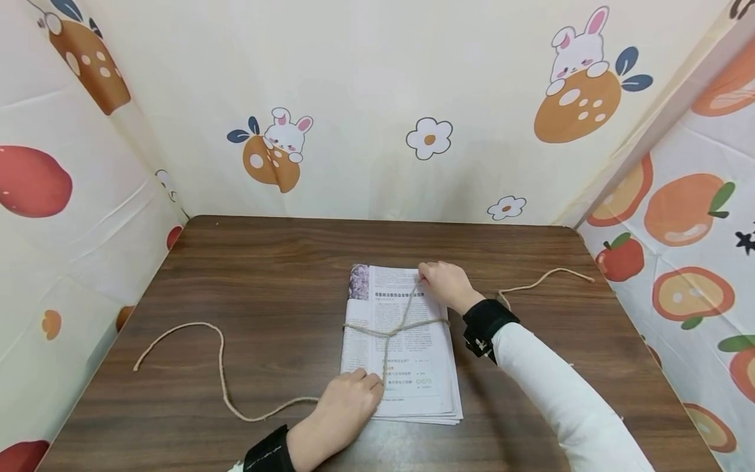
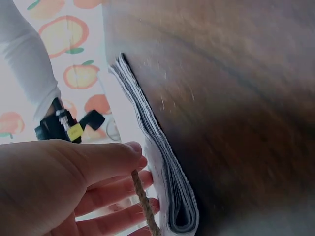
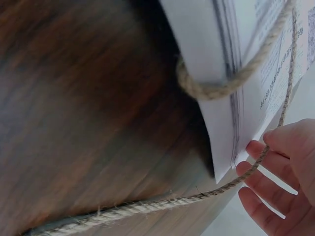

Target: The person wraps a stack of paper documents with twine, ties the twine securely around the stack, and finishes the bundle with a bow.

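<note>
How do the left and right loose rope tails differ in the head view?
The left rope tail shows more length than the right rope tail. The left tail sweeps in a broad S; the right tail kinks sharply near the black wristband. Both are tan and lie on the brown table.

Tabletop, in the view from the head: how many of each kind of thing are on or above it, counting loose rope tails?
Newspaper stack: 1
Loose rope tails: 2
Hands: 2
Black wristbands: 2
Total: 7
</note>
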`<control>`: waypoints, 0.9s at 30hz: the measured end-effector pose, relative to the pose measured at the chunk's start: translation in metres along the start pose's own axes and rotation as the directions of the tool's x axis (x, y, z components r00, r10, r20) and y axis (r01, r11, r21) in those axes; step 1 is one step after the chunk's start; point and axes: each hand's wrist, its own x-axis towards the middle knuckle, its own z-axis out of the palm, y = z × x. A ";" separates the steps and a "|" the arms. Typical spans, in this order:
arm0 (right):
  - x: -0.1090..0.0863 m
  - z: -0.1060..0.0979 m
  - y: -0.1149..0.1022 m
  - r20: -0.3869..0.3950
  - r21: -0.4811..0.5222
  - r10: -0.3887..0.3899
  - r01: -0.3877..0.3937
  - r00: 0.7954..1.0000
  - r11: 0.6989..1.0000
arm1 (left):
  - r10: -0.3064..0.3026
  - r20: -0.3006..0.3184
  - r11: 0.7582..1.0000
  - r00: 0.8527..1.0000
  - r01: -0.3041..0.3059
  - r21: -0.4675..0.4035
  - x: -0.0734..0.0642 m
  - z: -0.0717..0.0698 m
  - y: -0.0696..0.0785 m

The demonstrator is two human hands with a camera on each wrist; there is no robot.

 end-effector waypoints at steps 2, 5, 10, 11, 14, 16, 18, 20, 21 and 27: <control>-0.003 0.001 0.004 -0.028 0.013 -0.001 0.001 1.000 1.000 | -0.015 -0.013 1.000 1.000 0.015 -0.006 -0.001 0.000 -0.004; -0.009 0.003 0.011 -0.059 0.039 0.001 0.001 0.998 0.999 | -0.055 -0.025 0.998 0.998 0.054 -0.032 -0.003 0.001 -0.013; -0.022 0.002 0.021 -0.070 0.077 0.013 -0.007 0.997 0.997 | -0.133 0.051 0.987 0.990 0.137 -0.089 -0.007 0.000 -0.033; -0.025 0.002 0.023 -0.075 0.080 0.011 -0.005 0.997 0.997 | -0.147 0.068 0.983 0.987 0.153 -0.097 -0.007 0.000 -0.037; -0.033 0.003 0.027 -0.100 0.081 -0.002 0.010 0.995 0.997 | -0.175 0.078 0.978 0.982 0.182 -0.103 -0.007 0.003 -0.049; -0.039 0.003 0.029 -0.123 0.084 -0.015 0.025 0.992 0.996 | -0.191 0.066 0.974 0.979 0.197 -0.108 -0.006 0.005 -0.057; -0.043 0.004 0.031 -0.139 0.084 -0.026 0.038 0.990 0.996 | -0.209 0.066 0.970 0.976 0.215 -0.112 -0.004 0.007 -0.065; -0.047 0.005 0.033 -0.148 0.086 -0.039 0.052 0.988 0.995 | -0.223 0.076 0.966 0.972 0.231 -0.115 -0.002 0.009 -0.072; -0.049 0.005 0.034 -0.151 0.087 -0.047 0.061 0.987 0.994 | -0.230 0.085 0.964 0.969 0.239 -0.115 -0.001 0.010 -0.076; -0.059 0.007 0.035 -0.165 0.088 -0.084 0.099 0.983 0.991 | -0.269 0.185 0.947 0.945 0.295 -0.129 0.009 0.009 -0.092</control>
